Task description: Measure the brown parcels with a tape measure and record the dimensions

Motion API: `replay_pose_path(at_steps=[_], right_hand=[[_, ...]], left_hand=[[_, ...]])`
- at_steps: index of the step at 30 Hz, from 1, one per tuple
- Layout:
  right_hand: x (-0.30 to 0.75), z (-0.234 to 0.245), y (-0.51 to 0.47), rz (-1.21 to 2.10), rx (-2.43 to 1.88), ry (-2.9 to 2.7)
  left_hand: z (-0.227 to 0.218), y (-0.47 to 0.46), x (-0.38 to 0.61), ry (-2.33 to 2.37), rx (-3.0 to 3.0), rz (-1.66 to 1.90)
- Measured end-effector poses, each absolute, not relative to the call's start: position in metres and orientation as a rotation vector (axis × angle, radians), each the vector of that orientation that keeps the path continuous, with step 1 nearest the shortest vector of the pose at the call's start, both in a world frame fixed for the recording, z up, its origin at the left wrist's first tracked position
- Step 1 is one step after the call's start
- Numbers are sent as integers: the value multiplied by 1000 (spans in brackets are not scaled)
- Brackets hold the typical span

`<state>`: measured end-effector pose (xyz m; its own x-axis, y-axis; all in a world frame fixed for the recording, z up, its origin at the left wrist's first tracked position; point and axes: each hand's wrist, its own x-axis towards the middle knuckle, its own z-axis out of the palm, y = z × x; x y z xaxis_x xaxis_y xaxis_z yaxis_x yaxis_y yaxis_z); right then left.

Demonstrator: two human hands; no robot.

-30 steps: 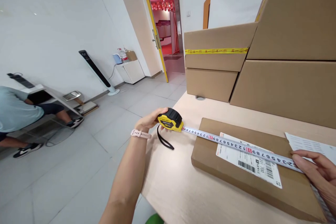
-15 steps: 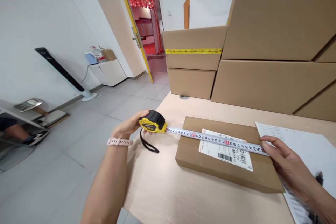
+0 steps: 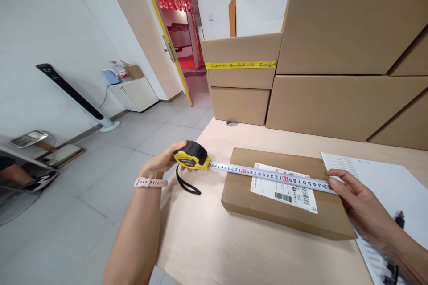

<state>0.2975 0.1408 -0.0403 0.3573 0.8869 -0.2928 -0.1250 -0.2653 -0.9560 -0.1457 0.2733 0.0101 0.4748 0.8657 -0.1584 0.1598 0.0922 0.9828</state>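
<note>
View swung right since second ago: co-worker mostly out of frame, one leg point(image 3: 18, 176) left at edge; more paper point(image 3: 391, 182) showing. Two hands, one tape measure point(image 3: 190, 156). Left hand point(image 3: 162, 160): fingers gripping case, beyond carton's point(image 3: 287, 219) left end. Right hand point(image 3: 363, 200): fingers pinching blade point(image 3: 267, 173) near carton's right edge. Blade straight across carton top, over one white label point(image 3: 264, 189). One carton, flat on bench point(image 3: 200, 231). At least one pen point(image 3: 399, 219) by right wrist. Behind: two boxes point(image 3: 240, 80) stacked, two bigger ones point(image 3: 334, 53) beside.
</note>
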Motion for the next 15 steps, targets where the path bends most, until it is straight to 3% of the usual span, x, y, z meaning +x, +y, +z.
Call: replay_pose_path(at_steps=[15], right_hand=[[294,-35,138,1244,-1543,-648]], left_hand=[[5,271,-126,891,1357,673]])
